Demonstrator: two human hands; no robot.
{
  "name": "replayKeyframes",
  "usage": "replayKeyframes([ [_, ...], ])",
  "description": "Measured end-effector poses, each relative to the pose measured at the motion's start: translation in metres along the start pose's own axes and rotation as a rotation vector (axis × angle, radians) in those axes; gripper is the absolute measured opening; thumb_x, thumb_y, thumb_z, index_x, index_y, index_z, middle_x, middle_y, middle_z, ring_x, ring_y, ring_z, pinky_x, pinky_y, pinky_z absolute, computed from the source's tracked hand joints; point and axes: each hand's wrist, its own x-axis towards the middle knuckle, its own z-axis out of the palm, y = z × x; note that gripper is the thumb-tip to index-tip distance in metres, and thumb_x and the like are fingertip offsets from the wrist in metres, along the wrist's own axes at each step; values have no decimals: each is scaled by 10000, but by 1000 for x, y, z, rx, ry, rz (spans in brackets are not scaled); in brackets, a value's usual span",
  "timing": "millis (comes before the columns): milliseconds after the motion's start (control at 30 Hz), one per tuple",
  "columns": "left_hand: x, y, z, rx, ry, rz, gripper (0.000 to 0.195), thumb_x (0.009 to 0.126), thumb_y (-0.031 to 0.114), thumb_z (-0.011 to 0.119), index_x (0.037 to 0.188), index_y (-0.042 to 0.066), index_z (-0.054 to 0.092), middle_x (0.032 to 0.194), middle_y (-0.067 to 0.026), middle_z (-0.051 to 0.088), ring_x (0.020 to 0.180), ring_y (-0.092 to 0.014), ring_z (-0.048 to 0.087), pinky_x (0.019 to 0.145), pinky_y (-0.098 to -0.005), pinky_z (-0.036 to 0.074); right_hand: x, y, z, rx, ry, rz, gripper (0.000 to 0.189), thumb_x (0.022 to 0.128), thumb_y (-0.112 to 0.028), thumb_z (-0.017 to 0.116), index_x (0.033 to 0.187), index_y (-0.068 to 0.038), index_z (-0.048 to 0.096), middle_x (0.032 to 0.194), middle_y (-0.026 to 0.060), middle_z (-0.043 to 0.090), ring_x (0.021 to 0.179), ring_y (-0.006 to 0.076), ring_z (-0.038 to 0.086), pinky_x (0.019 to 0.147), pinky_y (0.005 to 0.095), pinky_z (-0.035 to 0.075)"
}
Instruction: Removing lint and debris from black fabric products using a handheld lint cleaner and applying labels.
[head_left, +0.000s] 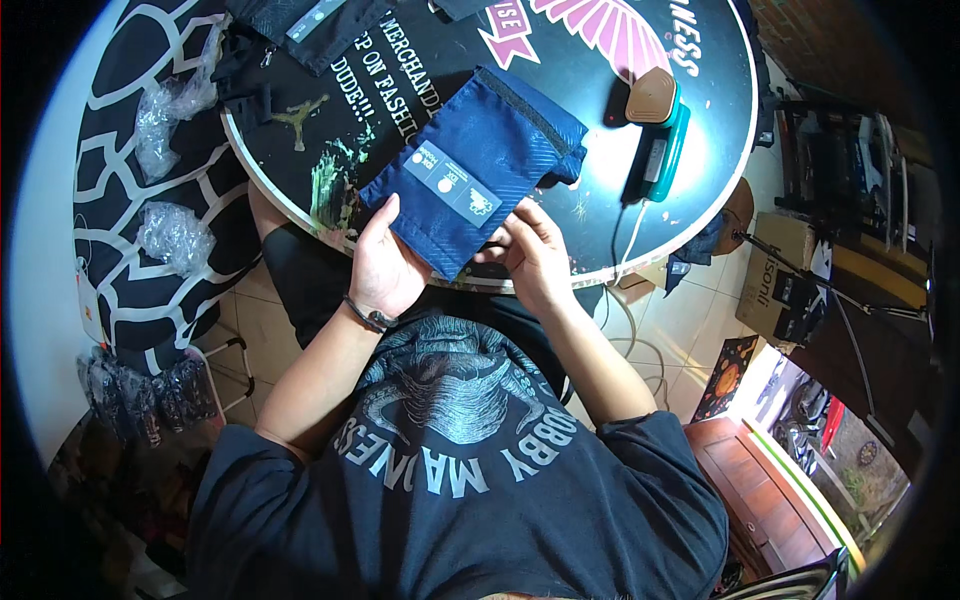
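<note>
A navy blue fabric pouch (457, 180) lies tilted between my hands, above the near edge of the round black table (570, 247). Across its front runs a grey printed label (453, 184) that bears writing. At the upper end is a dark hook-and-loop strip (521, 111), with blue cloth folded out beyond it. My left hand (390, 262) grips the lower left edge, thumb on top and fingers underneath. Curled against the lower right edge is my right hand (536, 251); the pouch partly hides its fingertips, so its hold is unclear.
A green device with a brown top (658, 135) stands lit on the table, its cable (636, 236) hanging over the edge. Dark pouches (315, 30) lie at the far left. Crumpled clear plastic (176, 236) rests on patterned cloth. A cardboard box (776, 270) is at right.
</note>
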Motion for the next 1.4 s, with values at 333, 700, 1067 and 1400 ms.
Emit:
replayKeyframes([
  [333,-2,-2,4,49,4,40,503,1075,377,419,1468,63,442,1407,-113,570,1293,-252,560,1081,-446,455,-3,6,6,-145,147,-62,209,1045,-143,584,1174,0,663,1008,50,724,842,103,689,739,276,602],
  [700,-1,-3,-5,45,-11,24,493,1063,368,448,1446,58,470,1389,-106,589,1277,-243,575,1080,-432,456,-12,-2,13,38,136,-31,235,1016,-132,629,1205,3,662,1011,64,709,786,112,677,724,285,609],
  [1067,-4,-9,-2,85,18,42,351,1034,216,543,1336,39,566,1261,-90,664,1164,-207,646,1009,-384,512,-9,-5,19,-256,163,-26,192,968,-106,694,1094,37,717,960,63,721,791,105,678,708,254,611],
  [1400,-2,-22,0,224,-15,142,376,996,17,532,1371,37,536,1302,-94,640,1206,-219,624,1067,-387,487,-8,-4,17,-265,167,-51,181,968,-99,699,1091,33,716,925,56,698,788,114,683,713,257,608],
])
